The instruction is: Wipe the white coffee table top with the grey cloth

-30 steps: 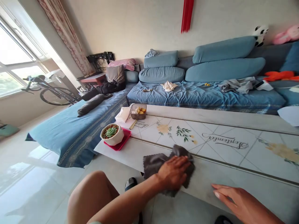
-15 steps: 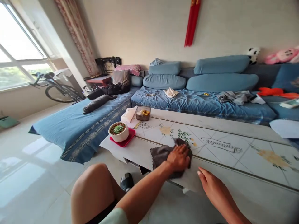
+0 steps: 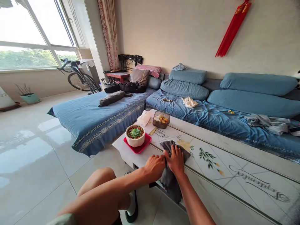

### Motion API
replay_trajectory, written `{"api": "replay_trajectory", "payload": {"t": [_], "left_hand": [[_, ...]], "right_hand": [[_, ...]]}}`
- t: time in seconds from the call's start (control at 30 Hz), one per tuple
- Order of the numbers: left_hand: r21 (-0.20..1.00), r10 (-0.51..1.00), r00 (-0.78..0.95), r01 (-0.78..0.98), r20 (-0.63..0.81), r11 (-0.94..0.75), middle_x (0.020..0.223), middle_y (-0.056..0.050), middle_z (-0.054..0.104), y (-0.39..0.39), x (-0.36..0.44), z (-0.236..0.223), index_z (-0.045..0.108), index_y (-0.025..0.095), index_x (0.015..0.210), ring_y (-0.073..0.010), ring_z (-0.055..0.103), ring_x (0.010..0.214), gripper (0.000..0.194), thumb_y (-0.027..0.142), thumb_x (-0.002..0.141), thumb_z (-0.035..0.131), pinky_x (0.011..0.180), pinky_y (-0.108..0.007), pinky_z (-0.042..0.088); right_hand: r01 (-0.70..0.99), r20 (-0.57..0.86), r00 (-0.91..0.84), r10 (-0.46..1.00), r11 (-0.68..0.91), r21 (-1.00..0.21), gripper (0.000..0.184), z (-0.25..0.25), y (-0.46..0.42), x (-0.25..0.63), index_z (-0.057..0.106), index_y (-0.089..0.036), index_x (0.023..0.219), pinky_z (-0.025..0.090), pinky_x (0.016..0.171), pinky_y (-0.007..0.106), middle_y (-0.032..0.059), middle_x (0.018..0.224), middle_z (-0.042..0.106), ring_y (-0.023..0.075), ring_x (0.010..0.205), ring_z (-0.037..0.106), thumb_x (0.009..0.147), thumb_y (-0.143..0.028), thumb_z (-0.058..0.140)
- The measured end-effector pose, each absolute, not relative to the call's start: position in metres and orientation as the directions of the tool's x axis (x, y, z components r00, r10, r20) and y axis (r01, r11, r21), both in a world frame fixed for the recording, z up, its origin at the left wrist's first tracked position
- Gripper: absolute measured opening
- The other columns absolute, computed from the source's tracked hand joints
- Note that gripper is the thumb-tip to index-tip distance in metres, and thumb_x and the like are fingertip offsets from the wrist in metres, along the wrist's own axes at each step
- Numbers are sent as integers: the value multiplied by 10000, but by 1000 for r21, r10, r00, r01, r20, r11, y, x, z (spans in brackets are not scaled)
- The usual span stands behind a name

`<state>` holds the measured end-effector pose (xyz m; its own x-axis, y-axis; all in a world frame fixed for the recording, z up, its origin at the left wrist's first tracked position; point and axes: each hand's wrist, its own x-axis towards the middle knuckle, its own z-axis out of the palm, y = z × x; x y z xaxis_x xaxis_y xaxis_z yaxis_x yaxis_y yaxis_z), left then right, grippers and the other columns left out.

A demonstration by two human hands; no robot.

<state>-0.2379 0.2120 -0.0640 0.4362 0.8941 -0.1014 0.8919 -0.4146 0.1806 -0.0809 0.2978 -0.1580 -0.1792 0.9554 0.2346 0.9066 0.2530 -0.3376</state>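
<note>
A dark grey cloth (image 3: 169, 179) lies on the near edge of the long white table (image 3: 234, 162) with its floral print, and part of it hangs down over the edge. My left hand (image 3: 154, 165) is curled, its fingers closed on the cloth's left side. My right hand (image 3: 176, 158) lies on top of the cloth with its fingers stretched toward the table's far side. The two hands touch each other. Below them, my bare knee (image 3: 103, 178) is raised.
At the table's left end, a white pot with a succulent (image 3: 135, 135) stands on a red tray (image 3: 143, 146). A glass box of snacks (image 3: 161, 119) and tissues (image 3: 143, 118) are behind it. A blue sofa (image 3: 211, 115) runs behind the table. A bicycle (image 3: 78, 76) stands by the window.
My right hand has come from the table's near edge onto the cloth beside my left hand. The cloth has slid left toward the red tray and now hangs over the edge. The view has turned left.
</note>
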Motion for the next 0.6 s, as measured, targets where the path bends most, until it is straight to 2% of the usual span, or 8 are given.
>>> {"api": "replay_trajectory", "payload": {"t": [0.07,0.1,0.2,0.3,0.37,0.47,0.53,0.6], "left_hand": [[146,898,398,916,-189,-375,1046,-199,792,193,-260,-57,690,92,1281,-330,796,1034,377,135,917,601,916,-436,643],[142,903,376,925,-209,-352,966,-195,789,187,-269,-54,677,64,1298,-335,805,959,408,116,897,621,855,-430,651],[123,914,315,948,-255,-293,971,-228,786,184,-287,-46,474,-13,1555,-362,806,950,729,68,850,639,815,-436,649],[123,938,200,977,-284,-172,979,-223,787,198,-305,-42,250,-19,1685,-341,808,946,893,41,852,567,814,-400,634],[152,953,109,986,-284,-67,1003,-229,785,211,-316,-45,191,-13,1704,-329,808,960,873,59,894,506,826,-390,624],[206,952,-1,976,-305,67,1093,-256,778,233,-322,-54,176,15,1715,-343,800,1030,821,109,948,454,854,-414,619],[217,944,-44,969,-326,121,1140,-285,767,245,-319,-62,173,5,1710,-348,795,1066,812,127,956,448,867,-420,617],[208,935,-74,966,-346,154,1164,-317,755,254,-314,-67,178,-34,1694,-349,792,1085,804,128,955,448,875,-414,616]], "right_hand": [[899,227,-209,951,278,-338,670,-152,303,-108,510,-85,1611,310,1312,626,229,1711,430,416,1611,360,1067,-473,458],[871,229,-272,935,340,-354,619,-152,301,-116,541,-113,1598,326,1321,583,191,1709,450,382,1608,384,1072,-426,450],[714,275,-502,820,573,-402,553,-166,274,-100,583,-271,1587,413,1305,555,62,1698,494,310,1580,455,1085,-297,352],[668,312,-517,797,604,-435,574,-193,244,-15,524,-446,1612,484,1276,559,-24,1683,508,287,1573,467,1074,-312,378],[734,323,-395,860,507,-452,547,-205,240,54,572,-394,1590,478,1272,594,36,1649,553,323,1572,465,1071,-368,402],[842,355,-153,922,309,-442,590,-206,257,115,652,-174,1516,458,1242,679,178,1595,589,413,1532,500,1077,-448,370],[869,384,-54,922,233,-437,633,-201,269,112,666,-98,1474,454,1234,681,226,1570,592,430,1513,513,1082,-458,325],[865,388,-63,920,244,-438,623,-197,268,86,659,-98,1479,457,1246,642,221,1582,580,403,1524,504,1091,-436,308]]}}
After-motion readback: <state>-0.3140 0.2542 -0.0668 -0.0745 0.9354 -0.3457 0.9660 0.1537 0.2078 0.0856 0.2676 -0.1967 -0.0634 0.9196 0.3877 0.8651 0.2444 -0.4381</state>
